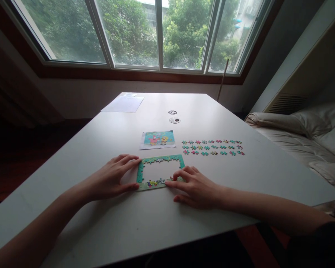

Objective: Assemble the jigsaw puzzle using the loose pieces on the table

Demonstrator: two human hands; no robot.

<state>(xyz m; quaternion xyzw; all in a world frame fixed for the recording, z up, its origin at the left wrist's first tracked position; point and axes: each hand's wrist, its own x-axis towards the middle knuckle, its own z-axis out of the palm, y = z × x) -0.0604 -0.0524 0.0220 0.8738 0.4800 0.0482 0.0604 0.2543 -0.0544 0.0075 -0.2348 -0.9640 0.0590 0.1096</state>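
A jigsaw puzzle frame (140, 174) lies flat on the white table, its green and teal border put together around a bare middle. At its left side is my left hand (114, 175), fingers and thumb apart; the index fingertip touches the upper left corner and the thumb the lower left. My right hand (195, 188) rests over the lower right part, hiding that corner. Its index fingertip presses on the bottom border, the thumb stands apart on the table side, and I see nothing gripped. Loose puzzle pieces (214, 146) lie in three rows to the right.
Behind the frame lies a printed cartoon picture (159, 139). Farther back are two round disc-like items, a near one (174, 120) and a far one (172, 112). A paper sheet (123, 104) lies at the far left. Beside the table on the right is a pale sofa (284, 130).
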